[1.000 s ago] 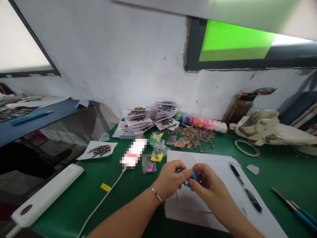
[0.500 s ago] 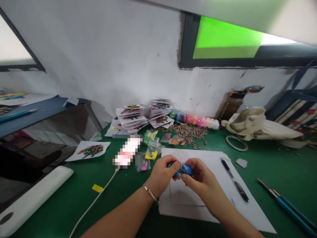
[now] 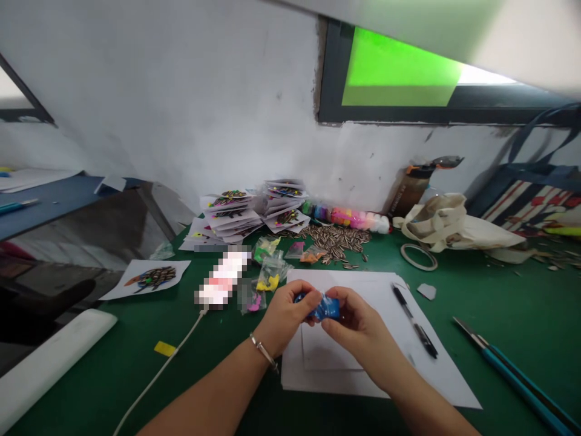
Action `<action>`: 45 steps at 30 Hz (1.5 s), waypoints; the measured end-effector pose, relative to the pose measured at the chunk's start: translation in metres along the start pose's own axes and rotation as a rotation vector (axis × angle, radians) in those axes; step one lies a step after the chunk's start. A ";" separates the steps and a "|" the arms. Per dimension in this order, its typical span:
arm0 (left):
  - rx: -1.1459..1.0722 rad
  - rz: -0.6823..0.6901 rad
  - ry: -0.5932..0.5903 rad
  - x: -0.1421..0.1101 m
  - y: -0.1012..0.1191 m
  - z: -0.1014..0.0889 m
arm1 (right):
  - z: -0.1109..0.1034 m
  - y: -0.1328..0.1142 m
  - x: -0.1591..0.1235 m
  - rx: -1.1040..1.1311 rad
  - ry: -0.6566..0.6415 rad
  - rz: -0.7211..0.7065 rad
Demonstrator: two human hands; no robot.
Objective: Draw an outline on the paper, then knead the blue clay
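Between my two hands is a small blue packet (image 3: 327,307) in shiny clear wrapping, perhaps modelling clay. My left hand (image 3: 290,312) is closed on its left end, thumb on top. My right hand (image 3: 356,324) pinches the right end with thumb and fingers. Both hands are above white paper sheets (image 3: 331,381) lying on the green table. A black pen (image 3: 415,321) rests on the paper, right of my right hand. Left of my left hand lie small plastic bags with yellow clay (image 3: 269,283) and pink clay (image 3: 255,304).
Seed pictures (image 3: 236,224) are stacked by the wall, beside loose sunflower seeds (image 3: 338,242) and colourful clay tubs (image 3: 345,217). A pixelated phone (image 3: 222,278) trails a white cable (image 3: 158,369). On the right are a tape roll (image 3: 418,257), teal-handled tweezers or scissors (image 3: 508,366) and a cloth bag (image 3: 454,227).
The view has shifted slightly, so everything on the table appears further left. Both hands still hold the blue packet, which has turned a little between the fingers.
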State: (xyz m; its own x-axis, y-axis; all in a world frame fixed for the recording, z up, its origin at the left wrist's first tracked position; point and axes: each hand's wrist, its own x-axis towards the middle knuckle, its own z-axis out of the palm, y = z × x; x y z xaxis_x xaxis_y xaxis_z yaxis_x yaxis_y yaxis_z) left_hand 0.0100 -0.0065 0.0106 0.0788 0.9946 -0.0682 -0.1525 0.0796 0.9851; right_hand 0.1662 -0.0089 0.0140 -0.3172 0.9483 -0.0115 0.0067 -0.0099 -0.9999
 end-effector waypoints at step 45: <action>0.084 -0.059 -0.052 0.000 -0.007 -0.002 | -0.010 -0.003 0.000 0.164 -0.143 0.146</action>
State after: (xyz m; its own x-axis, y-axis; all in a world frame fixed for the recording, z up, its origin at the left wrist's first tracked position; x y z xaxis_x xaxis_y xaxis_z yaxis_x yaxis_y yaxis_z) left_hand 0.0094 -0.0068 0.0031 0.1365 0.9833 -0.1202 -0.0633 0.1297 0.9895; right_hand 0.1757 -0.0062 0.0168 -0.4551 0.8786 -0.1446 -0.0882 -0.2061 -0.9745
